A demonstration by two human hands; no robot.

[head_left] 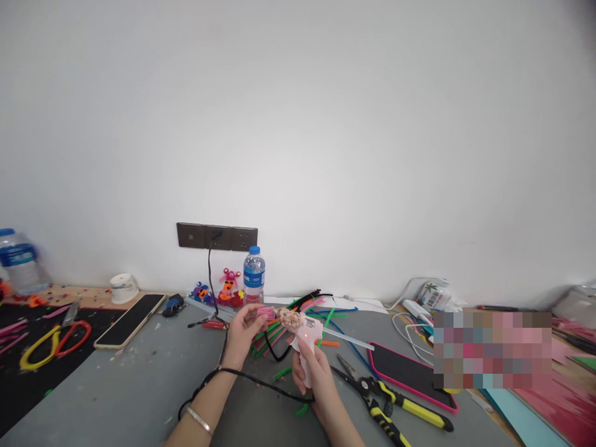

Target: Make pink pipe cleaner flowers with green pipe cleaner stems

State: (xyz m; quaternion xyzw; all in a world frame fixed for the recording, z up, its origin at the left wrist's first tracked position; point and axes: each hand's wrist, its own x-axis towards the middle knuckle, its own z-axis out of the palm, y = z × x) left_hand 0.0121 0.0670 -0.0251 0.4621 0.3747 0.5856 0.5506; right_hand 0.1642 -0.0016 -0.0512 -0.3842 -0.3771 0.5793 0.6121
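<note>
Fingers (252,308) curled, gripping
Left hand (241,335) pinches pink bundle (265,312); right hand (315,367) clasps glue gun (307,334), pliers (364,385) at its four o'clock.

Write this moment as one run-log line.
left hand: pinches pink piece | right hand: grips glue gun | pliers: right of glue gun
</note>
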